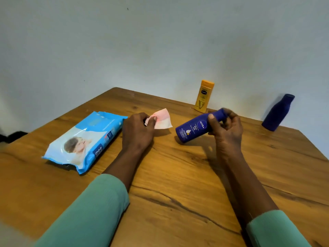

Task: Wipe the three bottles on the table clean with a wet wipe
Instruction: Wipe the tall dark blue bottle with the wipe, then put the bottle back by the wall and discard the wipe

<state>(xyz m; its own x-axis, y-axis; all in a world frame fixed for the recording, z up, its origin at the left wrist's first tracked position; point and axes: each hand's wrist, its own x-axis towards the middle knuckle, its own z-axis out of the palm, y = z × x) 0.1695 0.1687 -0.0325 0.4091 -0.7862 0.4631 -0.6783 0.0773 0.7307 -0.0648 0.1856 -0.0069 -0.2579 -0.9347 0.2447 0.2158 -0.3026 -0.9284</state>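
Wood-grain brown table [178, 175] fills the head view, and above it the right hand [228, 132] has its fingers [211, 117] closed round the cap end of a dark blue plastic Nivea bottle [195, 128], which is tilted with its base pointing left and down, close over the table; whether the base touches the wood cannot be told. The left hand [138, 130] pinches a crumpled white-and-pink wet wipe [162, 119] between thumb and fingertips, just left of that bottle and apart from it. A light blue soft pack of wipes [85, 140] lies beside the left wrist. Near the wall stand an upright yellow plastic lotion bottle [203, 96] and, well to the right, a plain dark blue bottle [277, 113], which appears to lean. The grip sits high on the narrow neck, so pressure from the damp wipe on the body could twist the smooth bottle loose or swing its base onto the table. The bunched wipe offers little surface and could skip patches. Reaching for the far-right bottle could tip it off the nearby table edge.
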